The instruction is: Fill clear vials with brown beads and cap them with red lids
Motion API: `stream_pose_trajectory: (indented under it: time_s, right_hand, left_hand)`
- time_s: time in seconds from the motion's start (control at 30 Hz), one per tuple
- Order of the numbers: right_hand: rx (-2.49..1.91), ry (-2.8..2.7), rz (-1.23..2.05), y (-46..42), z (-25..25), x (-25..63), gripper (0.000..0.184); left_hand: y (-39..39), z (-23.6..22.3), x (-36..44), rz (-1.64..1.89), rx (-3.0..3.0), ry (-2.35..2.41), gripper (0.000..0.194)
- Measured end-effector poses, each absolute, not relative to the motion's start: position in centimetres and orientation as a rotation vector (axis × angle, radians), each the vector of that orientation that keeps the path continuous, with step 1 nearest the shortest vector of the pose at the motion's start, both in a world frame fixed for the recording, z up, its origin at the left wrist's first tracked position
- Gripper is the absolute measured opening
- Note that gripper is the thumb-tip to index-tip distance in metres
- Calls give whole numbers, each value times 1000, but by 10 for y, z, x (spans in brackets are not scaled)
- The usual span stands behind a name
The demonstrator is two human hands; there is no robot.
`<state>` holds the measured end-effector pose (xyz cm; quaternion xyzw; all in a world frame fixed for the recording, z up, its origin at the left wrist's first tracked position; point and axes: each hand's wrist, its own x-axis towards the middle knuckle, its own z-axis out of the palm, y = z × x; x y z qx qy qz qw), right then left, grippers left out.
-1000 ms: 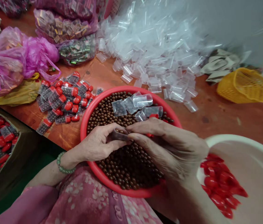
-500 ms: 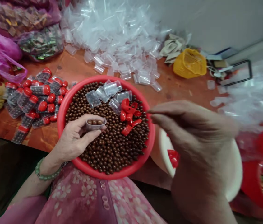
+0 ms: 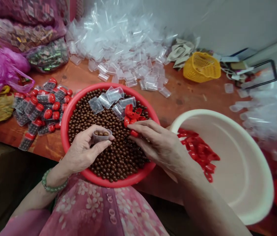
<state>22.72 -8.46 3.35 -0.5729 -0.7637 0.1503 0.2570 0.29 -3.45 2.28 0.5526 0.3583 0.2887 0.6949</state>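
My left hand [image 3: 83, 147] is closed around a clear plastic container [image 3: 102, 135], its open mouth up and brown chocolate balls showing inside. It is over the red basin [image 3: 66, 131], which is full of loose brown balls [image 3: 114, 157]. My right hand [image 3: 155, 139] has its fingers around a red cap [image 3: 134, 133] at the basin's right side, close to a small heap of red caps [image 3: 131, 114] lying on the balls. Several empty clear containers [image 3: 115, 94] rest on the balls at the back of the basin.
Filled red-capped containers [image 3: 42, 106] are piled at left. A heap of clear containers [image 3: 133, 62] lies behind the basin. At right stand a cream tub [image 3: 241, 157] with red caps [image 3: 199, 150] and a yellow basket [image 3: 201, 67]. Pink bags [image 3: 3, 65] lie far left.
My right hand has moved left and down from above the cream tub to the red caps in the basin, and now grips one. My left hand still holds the container.
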Motion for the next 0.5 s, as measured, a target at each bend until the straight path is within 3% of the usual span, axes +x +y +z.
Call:
stream_pose_trajectory:
  time_s: [0.13,0.27,0.5]
  right_hand:
    - [-1457,-1579,671,-86,36,209,31]
    - [-1270,-1193,897,-85,25,194,21]
    - [-1334,-1266,843,-87,15,193,20]
  left_hand:
    - [-36,24,9,656,1213,842,20]
    - [-37,25,13,632,1056,787,18]
    - [-35,22,15,729,944,827,23]
